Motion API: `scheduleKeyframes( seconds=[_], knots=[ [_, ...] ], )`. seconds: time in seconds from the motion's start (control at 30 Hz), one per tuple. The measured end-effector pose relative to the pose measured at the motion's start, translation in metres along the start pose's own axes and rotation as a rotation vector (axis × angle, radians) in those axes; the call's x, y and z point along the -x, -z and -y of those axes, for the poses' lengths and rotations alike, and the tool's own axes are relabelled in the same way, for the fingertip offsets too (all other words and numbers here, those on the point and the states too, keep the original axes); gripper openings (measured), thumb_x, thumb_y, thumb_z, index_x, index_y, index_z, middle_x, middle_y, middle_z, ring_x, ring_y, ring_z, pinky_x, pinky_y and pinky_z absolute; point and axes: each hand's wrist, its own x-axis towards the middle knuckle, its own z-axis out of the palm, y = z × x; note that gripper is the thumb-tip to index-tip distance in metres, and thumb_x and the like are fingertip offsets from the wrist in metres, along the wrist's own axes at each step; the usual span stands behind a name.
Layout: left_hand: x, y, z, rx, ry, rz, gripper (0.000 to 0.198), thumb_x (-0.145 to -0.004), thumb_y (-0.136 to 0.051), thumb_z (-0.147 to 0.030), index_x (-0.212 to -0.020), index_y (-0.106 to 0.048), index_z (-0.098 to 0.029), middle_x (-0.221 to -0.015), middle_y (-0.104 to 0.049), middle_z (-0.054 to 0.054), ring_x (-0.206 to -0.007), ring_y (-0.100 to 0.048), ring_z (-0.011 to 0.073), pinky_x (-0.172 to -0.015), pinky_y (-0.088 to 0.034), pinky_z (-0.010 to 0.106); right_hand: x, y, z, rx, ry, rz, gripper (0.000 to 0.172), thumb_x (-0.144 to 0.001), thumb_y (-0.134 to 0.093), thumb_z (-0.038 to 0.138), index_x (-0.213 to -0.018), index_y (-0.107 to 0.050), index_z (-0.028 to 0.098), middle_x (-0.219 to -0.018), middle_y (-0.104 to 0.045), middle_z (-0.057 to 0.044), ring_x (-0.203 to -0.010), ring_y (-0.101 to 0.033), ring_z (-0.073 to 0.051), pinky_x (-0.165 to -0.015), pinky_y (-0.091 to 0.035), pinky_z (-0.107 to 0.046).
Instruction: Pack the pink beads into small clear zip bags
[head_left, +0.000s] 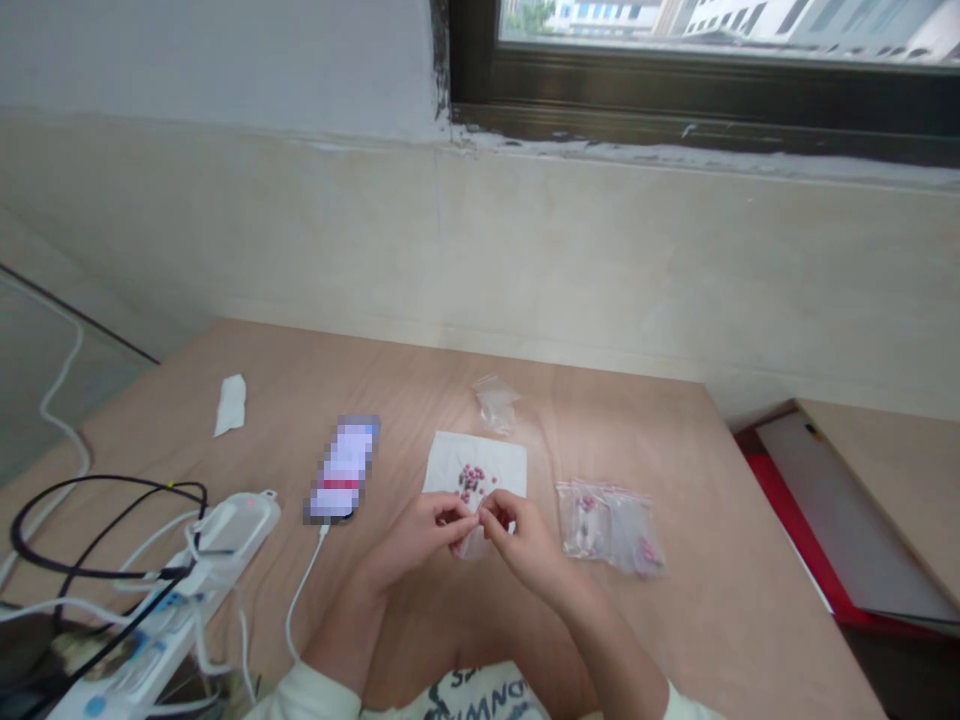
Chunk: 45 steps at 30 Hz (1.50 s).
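Observation:
Over the near edge of a white paper sheet (502, 455), my left hand (431, 528) and my right hand (523, 535) meet fingertip to fingertip. Each has thumb and forefinger pinched together. What they grip is too small or too hidden to make out. A pale, translucent patch (472, 546) shows just below the fingertips; I cannot tell whether it is paper or plastic. Small pink and dark beads (472, 482) lie in a loose cluster on the sheet, right behind my fingers.
Clear zip bags with pink bits (611, 525) lie right of my hands; another clear bag (495, 403) lies behind the sheet. Leftward are a phone (345, 468) on a white cable, a scrap of white paper (231, 404), and a power strip (214, 545) with tangled cords.

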Motion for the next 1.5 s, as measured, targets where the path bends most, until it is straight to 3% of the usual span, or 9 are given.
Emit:
scheduleKeyframes(
  seconds=[0.27, 0.53, 0.7, 0.8, 0.9, 0.97, 1.17, 1.27, 1.5],
  knots=[
    [0.007, 0.007, 0.006, -0.198, -0.05, -0.218, 0.02, -0.071, -0.047, -0.028, -0.055, -0.044, -0.016, -0.055, -0.043, -0.005, -0.044, -0.042, 0.0061, -0.041, -0.032, 0.017, 0.006, -0.005, 0.006, 0.119, -0.09, -0.138, 0.014, -0.065, -0.041, 0.015, -0.051, -0.038, 0.017, -0.047, -0.038, 0.004, -0.047, -0.037, -0.009, -0.046, -0.027, -0.021],
    [0.025, -0.002, -0.004, -0.326, -0.198, -0.283, 0.019, -0.071, -0.048, -0.022, -0.053, -0.042, -0.017, -0.055, -0.04, -0.005, -0.052, -0.039, 0.0081, -0.049, -0.03, 0.019, 0.014, -0.032, -0.002, -0.115, -0.108, -0.023, 0.006, -0.069, -0.04, 0.02, -0.067, -0.044, 0.018, -0.053, -0.047, 0.003, -0.046, -0.045, -0.01, -0.043, -0.032, -0.02],
    [0.036, 0.008, 0.007, -0.199, -0.103, -0.289, 0.016, -0.075, -0.046, -0.032, -0.075, -0.053, -0.017, -0.071, -0.052, -0.002, -0.063, -0.047, 0.0104, -0.057, -0.037, 0.02, 0.01, -0.026, -0.004, -0.222, -0.124, -0.165, 0.01, -0.066, -0.036, 0.015, -0.067, -0.046, 0.018, -0.051, -0.045, 0.004, -0.043, -0.042, -0.009, -0.041, -0.031, -0.02],
    [0.035, 0.013, 0.022, -0.041, -0.026, -0.346, 0.03, -0.077, -0.043, -0.036, -0.102, -0.047, -0.02, -0.093, -0.053, 0.002, -0.078, -0.049, 0.0119, -0.071, -0.039, 0.023, 0.008, -0.022, 0.001, -0.382, -0.09, -0.047, 0.013, -0.065, -0.038, 0.018, -0.069, -0.049, 0.016, -0.049, -0.045, 0.004, -0.043, -0.04, -0.008, -0.042, -0.032, -0.02],
    [0.029, 0.016, 0.038, 0.161, 0.069, -0.203, 0.033, -0.078, -0.04, -0.04, -0.095, -0.052, -0.015, -0.08, -0.056, 0.002, -0.07, -0.052, 0.012, -0.064, -0.042, 0.024, 0.004, -0.025, -0.002, -0.519, -0.087, 0.096, 0.012, -0.063, -0.042, 0.022, -0.069, -0.051, 0.015, -0.048, -0.045, 0.004, -0.042, -0.04, -0.008, -0.042, -0.032, -0.021],
    [0.025, 0.018, 0.047, 0.263, 0.094, -0.181, 0.032, -0.076, -0.043, -0.042, -0.082, -0.054, -0.013, -0.068, -0.053, 0.0, -0.058, -0.05, 0.0099, -0.053, -0.042, 0.022, -0.002, -0.03, -0.011, -0.549, -0.115, 0.064, 0.014, -0.062, -0.046, 0.024, -0.073, -0.049, 0.016, -0.047, -0.045, 0.005, -0.039, -0.039, -0.008, -0.039, -0.03, -0.02],
    [0.011, 0.028, 0.069, 0.333, 0.114, -0.343, 0.032, -0.068, -0.054, -0.042, -0.074, -0.056, -0.011, -0.065, -0.055, 0.0, -0.049, -0.049, 0.0069, -0.044, -0.041, 0.018, -0.014, -0.043, -0.041, -0.549, -0.191, -0.166, 0.023, -0.068, -0.048, 0.039, -0.077, -0.036, 0.021, -0.05, -0.049, 0.008, -0.033, -0.038, -0.007, -0.034, -0.027, -0.018],
    [0.005, 0.033, 0.078, 0.32, 0.137, -0.41, 0.035, -0.066, -0.055, -0.045, -0.074, -0.057, -0.011, -0.055, -0.055, -0.002, -0.045, -0.049, 0.0074, -0.045, -0.042, 0.019, -0.016, -0.045, -0.047, -0.547, -0.188, -0.121, 0.028, -0.068, -0.05, 0.044, -0.078, -0.04, 0.021, -0.062, -0.055, 0.003, -0.038, -0.043, -0.006, -0.036, -0.031, -0.018],
    [0.001, 0.04, 0.08, 0.34, 0.19, -0.434, 0.035, -0.064, -0.057, -0.043, -0.08, -0.058, -0.012, -0.059, -0.057, -0.001, -0.05, -0.054, 0.0088, -0.051, -0.047, 0.02, -0.023, -0.049, -0.06, -0.45, -0.279, -0.021, 0.031, -0.063, -0.054, 0.046, -0.064, -0.045, 0.017, -0.05, -0.048, 0.005, -0.033, -0.037, -0.005, -0.031, -0.026, -0.018]
  ],
)
